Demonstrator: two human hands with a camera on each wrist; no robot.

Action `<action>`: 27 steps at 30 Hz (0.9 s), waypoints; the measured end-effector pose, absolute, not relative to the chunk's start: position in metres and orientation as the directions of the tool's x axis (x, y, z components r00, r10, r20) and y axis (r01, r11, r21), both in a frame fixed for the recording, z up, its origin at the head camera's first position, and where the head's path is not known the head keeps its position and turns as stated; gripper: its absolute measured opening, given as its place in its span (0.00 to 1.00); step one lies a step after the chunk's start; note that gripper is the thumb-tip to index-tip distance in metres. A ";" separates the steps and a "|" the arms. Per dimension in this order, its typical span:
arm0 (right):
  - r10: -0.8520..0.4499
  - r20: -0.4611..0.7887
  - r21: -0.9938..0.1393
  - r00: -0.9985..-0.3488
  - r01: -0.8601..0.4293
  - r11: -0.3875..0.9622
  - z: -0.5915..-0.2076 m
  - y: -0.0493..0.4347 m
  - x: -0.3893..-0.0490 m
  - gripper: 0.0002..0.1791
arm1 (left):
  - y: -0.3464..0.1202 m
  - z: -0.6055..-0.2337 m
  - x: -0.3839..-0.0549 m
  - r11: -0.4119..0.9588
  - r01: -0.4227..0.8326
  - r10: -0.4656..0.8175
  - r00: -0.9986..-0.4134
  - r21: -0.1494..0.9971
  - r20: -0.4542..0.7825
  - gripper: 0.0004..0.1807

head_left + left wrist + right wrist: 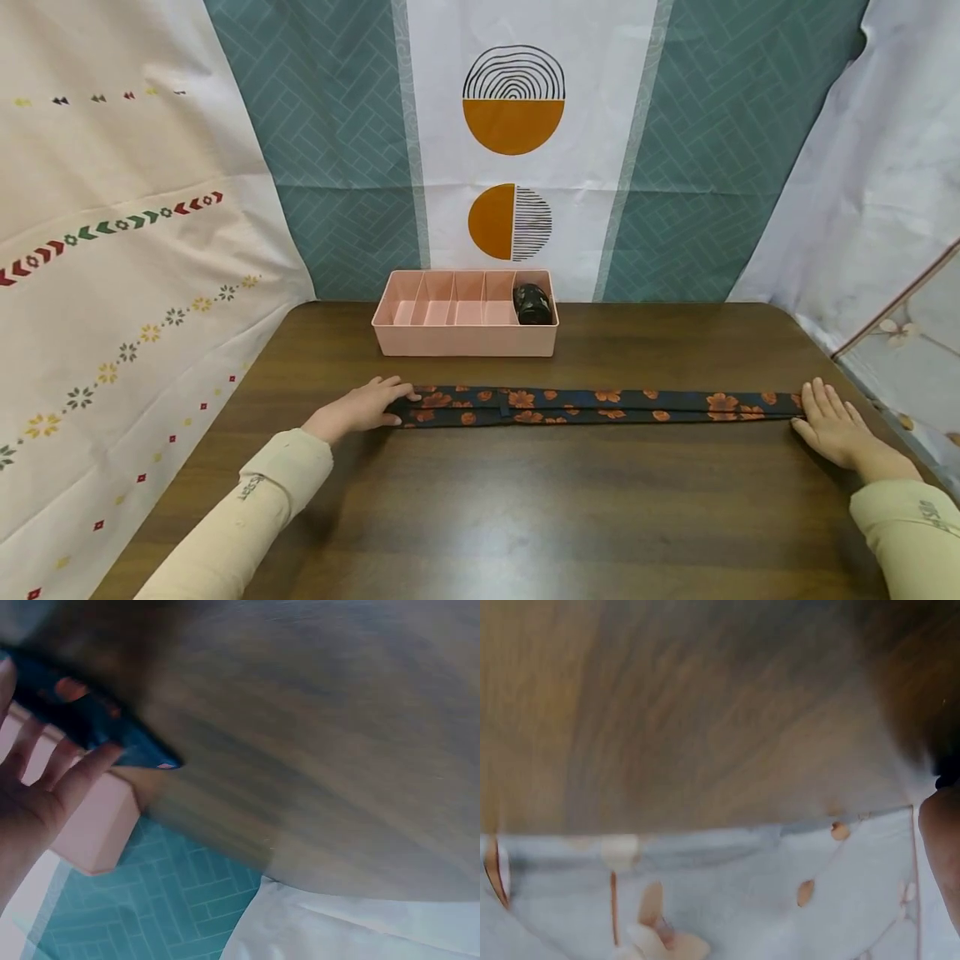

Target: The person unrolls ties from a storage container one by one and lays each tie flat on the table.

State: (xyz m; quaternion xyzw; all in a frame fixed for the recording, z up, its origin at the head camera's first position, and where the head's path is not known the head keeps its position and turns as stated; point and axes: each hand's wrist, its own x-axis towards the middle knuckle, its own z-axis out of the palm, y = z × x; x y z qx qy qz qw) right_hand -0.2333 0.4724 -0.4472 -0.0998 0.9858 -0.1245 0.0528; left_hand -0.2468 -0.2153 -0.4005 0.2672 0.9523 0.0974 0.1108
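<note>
Brown table [487,517] — floral tie [600,398] and pink divided box [465,342] atop

A: Desk [600,500] surface?
B: Wood-grain, smooth, glossy toward the near edge.
A: Tie [615,404] lying across it?
B: Smooth, woven-looking cloth, low sheen.
A: Box [465,342] by the far edge?
B: Apparently plastic, smooth, matt; the dark roll [534,307] inside looks like cloth.
A: Beyond the edges?
B: Far edge: curtain [330,125], matt cloth, lightly creased. Left edge: cream sheet [150,267], wrinkled cloth.
A: Sleeves [225,521]?
B: Matt, soft-looking fabric.
</note>
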 end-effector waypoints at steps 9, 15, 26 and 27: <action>-0.215 -0.096 -0.194 -0.972 -0.193 0.962 -0.432 0.468 -0.237 0.39 | -0.211 -0.389 -0.256 0.853 0.479 0.514 -0.841 0.207 -0.171 0.19; -0.264 0.011 -0.035 -0.964 -0.265 0.964 -0.424 0.448 -0.246 0.30 | -0.201 -0.388 -0.261 0.817 0.507 0.537 -0.843 0.275 -0.040 0.17; -0.353 0.212 0.106 -0.911 -0.338 0.935 -0.409 0.366 -0.272 0.26 | -0.175 -0.387 -0.273 0.801 0.503 0.429 -0.860 0.324 0.275 0.13; -0.362 0.227 0.107 -0.904 -0.346 0.932 -0.407 0.357 -0.275 0.27 | -0.171 -0.388 -0.274 0.803 0.500 0.416 -0.860 0.323 0.296 0.14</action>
